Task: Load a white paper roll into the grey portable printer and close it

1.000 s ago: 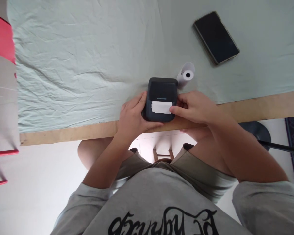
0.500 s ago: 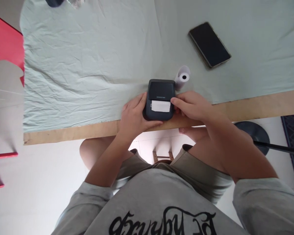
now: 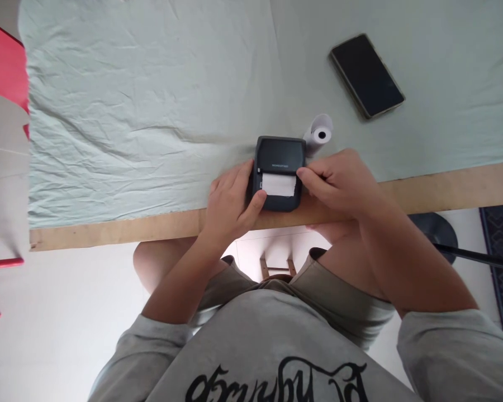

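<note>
A small dark receipt printer [image 3: 280, 153] rests near the front edge of the table, a white strip of paper [image 3: 279, 185] lying across its front half. My left hand [image 3: 232, 198] grips the printer's left side, its thumb on the top face by the paper's left end. Against the right side, my right hand [image 3: 339, 177] is closed, with the thumb at the right end of the lid's front edge; its other fingertips are mostly hidden. The lid looks slightly raised. Just behind the printer's right corner is a white paper roll [image 3: 317, 135] with a loose outer end.
A black smartphone [image 3: 366, 75] lies farther back on the right. Pale green cloth [image 3: 151, 100] covers the table, leaving a bare wooden edge [image 3: 121, 231] in front. My knees are under that edge. A dark round base [image 3: 433, 234] with a pole stands on the floor at right.
My left thumb has moved from the printer's front side up onto its top face. My right hand's fingers have curled in more at the lid's corner, and the lid appears a little lifted.
</note>
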